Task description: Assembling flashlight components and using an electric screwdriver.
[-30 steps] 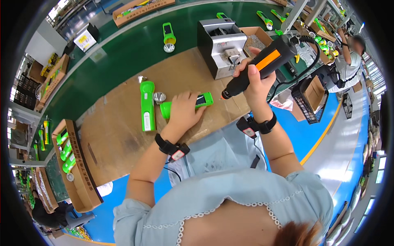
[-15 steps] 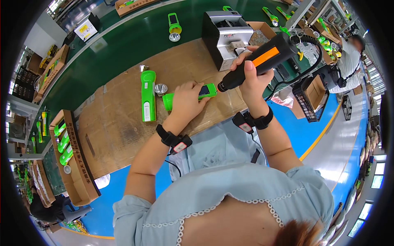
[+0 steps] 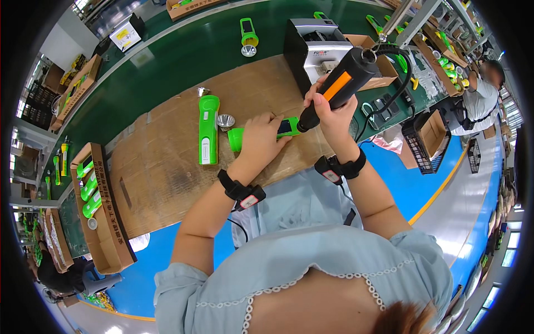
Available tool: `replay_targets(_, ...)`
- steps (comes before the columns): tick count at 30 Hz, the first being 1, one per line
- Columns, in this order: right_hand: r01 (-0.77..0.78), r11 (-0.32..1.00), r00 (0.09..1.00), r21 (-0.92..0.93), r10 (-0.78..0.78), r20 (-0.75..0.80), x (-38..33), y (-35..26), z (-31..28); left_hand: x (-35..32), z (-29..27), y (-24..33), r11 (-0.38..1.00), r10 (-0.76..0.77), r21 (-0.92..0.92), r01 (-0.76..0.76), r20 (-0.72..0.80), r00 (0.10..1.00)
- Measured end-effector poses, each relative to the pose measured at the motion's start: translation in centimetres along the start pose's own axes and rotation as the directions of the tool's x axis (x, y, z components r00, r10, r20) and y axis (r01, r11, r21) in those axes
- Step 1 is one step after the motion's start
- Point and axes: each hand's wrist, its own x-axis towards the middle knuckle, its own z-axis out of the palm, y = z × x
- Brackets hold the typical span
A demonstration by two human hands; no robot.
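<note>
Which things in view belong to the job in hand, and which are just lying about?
In the job:
green flashlight under the left hand
black power driver in the right hand

Seemingly just lying about:
second flashlight, untouched
cardboard box of flashlights
black crate

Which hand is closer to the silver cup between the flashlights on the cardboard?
Left. The left hand, on one flashlight, is just right of the cup; the right hand, holding a driver, is farther right.

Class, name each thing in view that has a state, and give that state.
Black power tool: tilted, held in the right grip
Green flashlight: lying flat, under the left grip
Second green flashlight: lying flat, unheld
Long cardboard box: open, partly filled
Black crate: open on top
Cardboard sheet: spread flat
</note>
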Motion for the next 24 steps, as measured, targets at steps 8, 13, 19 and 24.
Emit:
replay_targets(8, 0.074, 0.997, 0.997, -0.016, -0.074, 0.018, 0.6, -1.2, -0.6, 0.0, 0.1, -0.2, 0.999, 0.023, 0.033, -0.023, 0.008, 1.000)
replay_targets(13, 0.326, 0.942, 0.900, -0.086, -0.336, -0.279, 6.9, -4.0, -3.4, -0.2, 0.3, -0.2, 0.997, 0.064, 0.040, -0.064, -0.020, 0.998)
replay_targets(19, 0.291, 0.922, 0.889, -0.257, -0.360, -0.282, 11.6, -2.0, -5.4, -0.3, 0.0, 0.1, 0.997, 0.072, 0.030, -0.071, -0.032, 0.997)
replay_targets(24, 0.210, 0.943, 0.935, -0.259, -0.271, -0.227, 11.9, -0.6, -5.7, -0.4, 0.0, 0.0, 0.996, 0.091, 0.024, -0.090, -0.044, 0.995)
